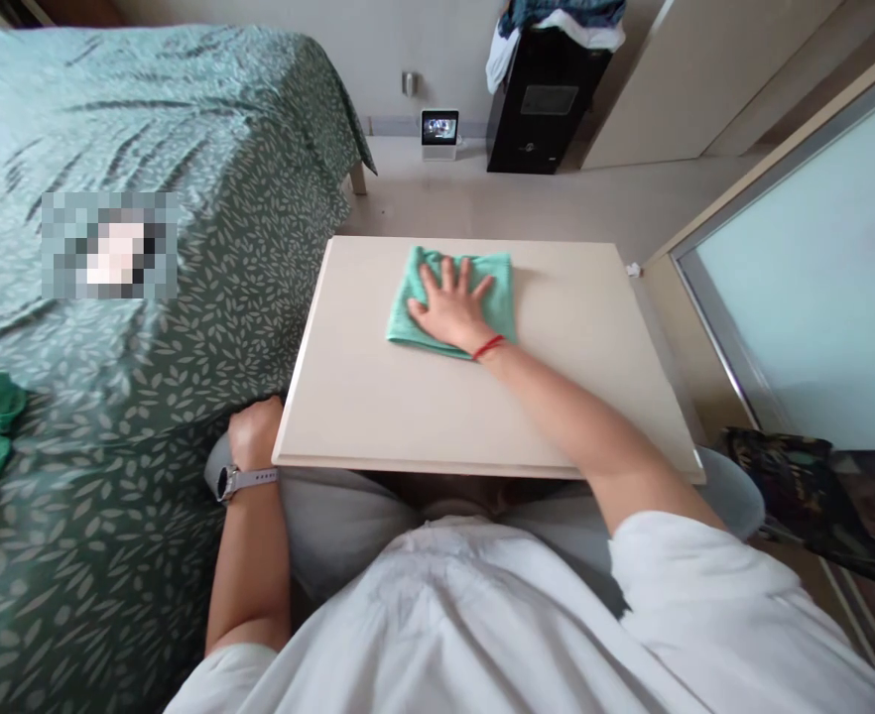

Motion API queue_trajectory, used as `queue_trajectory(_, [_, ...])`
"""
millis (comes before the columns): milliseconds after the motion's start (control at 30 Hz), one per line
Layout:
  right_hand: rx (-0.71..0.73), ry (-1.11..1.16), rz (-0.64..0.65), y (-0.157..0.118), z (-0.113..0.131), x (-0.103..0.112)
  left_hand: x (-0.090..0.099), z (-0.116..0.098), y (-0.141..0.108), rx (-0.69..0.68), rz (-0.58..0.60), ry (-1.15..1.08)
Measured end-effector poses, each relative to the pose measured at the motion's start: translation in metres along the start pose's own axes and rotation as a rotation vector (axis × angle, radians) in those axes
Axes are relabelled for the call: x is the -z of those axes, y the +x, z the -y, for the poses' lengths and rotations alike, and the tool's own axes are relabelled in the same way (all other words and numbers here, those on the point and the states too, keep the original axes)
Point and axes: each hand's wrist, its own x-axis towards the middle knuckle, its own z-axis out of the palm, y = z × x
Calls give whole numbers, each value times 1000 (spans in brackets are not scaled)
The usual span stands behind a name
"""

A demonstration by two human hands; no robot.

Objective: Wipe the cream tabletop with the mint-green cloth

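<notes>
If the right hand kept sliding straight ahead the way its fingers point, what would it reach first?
The right hand lies flat on the green cloth. Straight ahead comes the cloth's far edge, then a bare strip of table and its far edge. Nothing else seems to stand there.

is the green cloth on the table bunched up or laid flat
Laid flat. The cloth lies as a neat rectangle on the table, with the right hand pressed palm down on it, fingers spread.
</notes>
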Motion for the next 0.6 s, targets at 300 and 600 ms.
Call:
queue_trajectory(300, [505,29,193,-3,135,-31,0,-1,-3,-18,-16,4])
queue_trajectory(600, [368,-37,207,-24,25,8,5,-4,-8,-1,-6,4])
